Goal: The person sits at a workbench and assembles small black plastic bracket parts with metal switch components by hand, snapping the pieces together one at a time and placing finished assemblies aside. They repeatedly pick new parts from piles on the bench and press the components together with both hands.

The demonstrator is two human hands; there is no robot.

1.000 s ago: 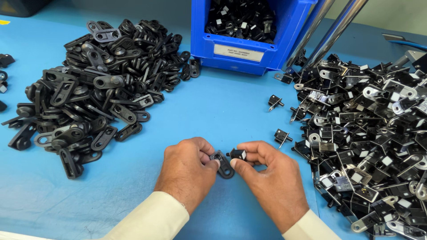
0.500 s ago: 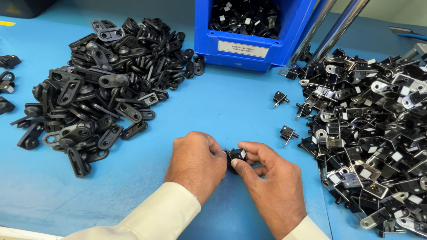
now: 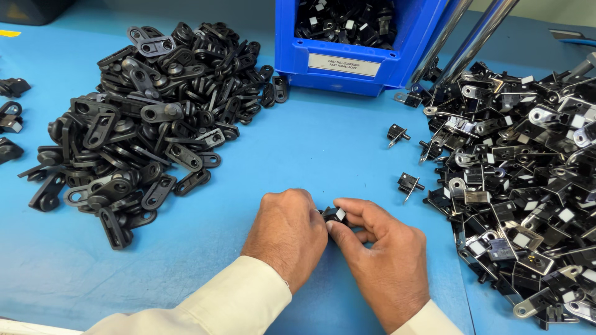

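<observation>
Fingertips of the right hand [image 3: 382, 257] and left hand [image 3: 288, 236] pinch shut around a small black part [image 3: 335, 214] held between them, low over the blue table [image 3: 310, 142] at near centre. The part peeks out above the right thumb, mostly hidden by the left knuckles. Keeping both thumbs pressed square should stop it slipping. Left lies a heap of black links [image 3: 143, 118]; right, metal brackets [image 3: 528, 186]; far, a blue bin [image 3: 363, 43].
</observation>
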